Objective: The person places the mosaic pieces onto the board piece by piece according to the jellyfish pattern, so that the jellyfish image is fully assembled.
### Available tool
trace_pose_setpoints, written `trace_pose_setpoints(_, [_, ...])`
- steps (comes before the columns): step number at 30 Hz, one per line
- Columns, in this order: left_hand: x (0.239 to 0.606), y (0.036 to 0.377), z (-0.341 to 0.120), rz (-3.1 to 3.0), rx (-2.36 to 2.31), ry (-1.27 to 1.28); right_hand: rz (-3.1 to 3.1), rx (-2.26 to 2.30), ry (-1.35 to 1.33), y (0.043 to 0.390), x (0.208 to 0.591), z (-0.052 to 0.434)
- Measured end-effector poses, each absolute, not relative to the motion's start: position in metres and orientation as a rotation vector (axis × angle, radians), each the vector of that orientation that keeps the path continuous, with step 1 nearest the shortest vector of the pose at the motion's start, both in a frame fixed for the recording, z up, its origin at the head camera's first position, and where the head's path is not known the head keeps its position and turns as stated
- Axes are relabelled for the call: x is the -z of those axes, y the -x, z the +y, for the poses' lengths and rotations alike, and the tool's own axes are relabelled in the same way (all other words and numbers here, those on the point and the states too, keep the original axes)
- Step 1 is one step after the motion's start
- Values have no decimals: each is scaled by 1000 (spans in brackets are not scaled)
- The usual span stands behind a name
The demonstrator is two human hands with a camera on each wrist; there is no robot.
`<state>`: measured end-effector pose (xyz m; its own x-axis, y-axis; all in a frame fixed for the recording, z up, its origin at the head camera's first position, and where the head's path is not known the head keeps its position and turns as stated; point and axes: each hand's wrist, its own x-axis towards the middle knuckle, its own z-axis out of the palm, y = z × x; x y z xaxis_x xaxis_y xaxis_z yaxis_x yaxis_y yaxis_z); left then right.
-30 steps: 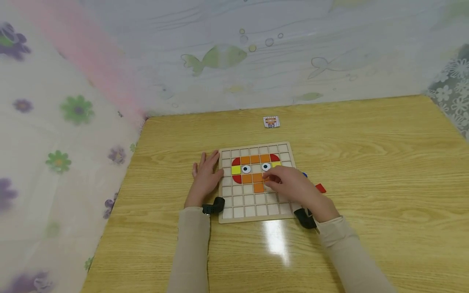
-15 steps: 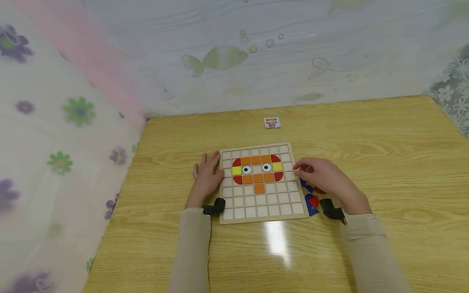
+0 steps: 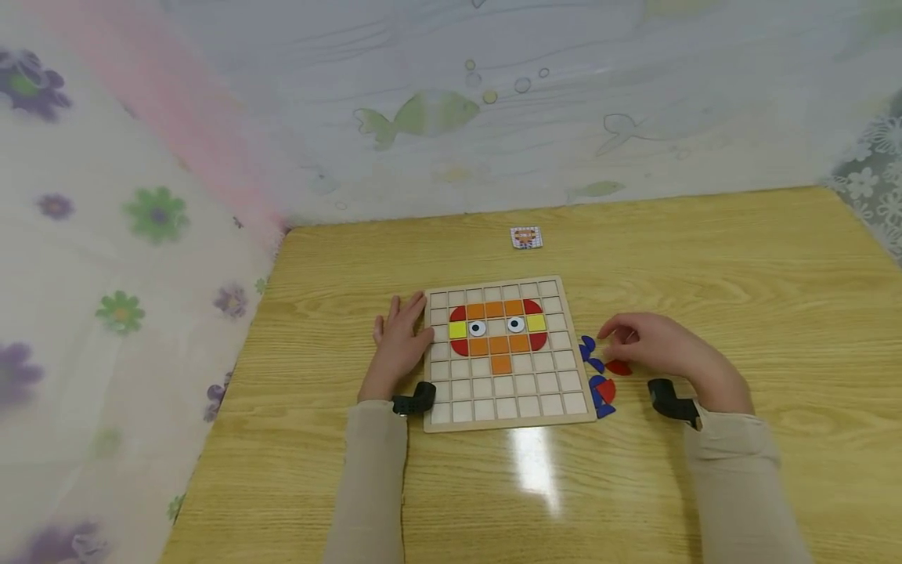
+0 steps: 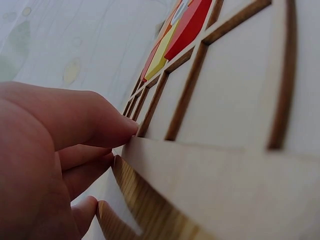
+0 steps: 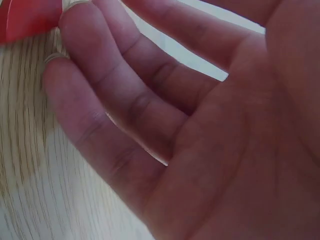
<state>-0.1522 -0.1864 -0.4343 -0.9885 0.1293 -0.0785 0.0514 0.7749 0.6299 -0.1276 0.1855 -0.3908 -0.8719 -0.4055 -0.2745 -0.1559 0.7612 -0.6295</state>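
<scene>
Red piece lies flat on the table, right of the board, just under the right hand. That hand's relaxed fingers hold nothing, tips at the piece's edge. Left hand rests flat against the board's left edge, farther away.

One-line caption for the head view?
Left hand steadies the wooden grid board while right hand reaches a red piece.
</scene>
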Motion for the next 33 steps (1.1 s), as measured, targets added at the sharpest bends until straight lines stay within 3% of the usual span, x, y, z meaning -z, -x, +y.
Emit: trace_pose_setpoints(33, [436,153,-187,2844,-1016,-143,2664,645,347,126,386,169])
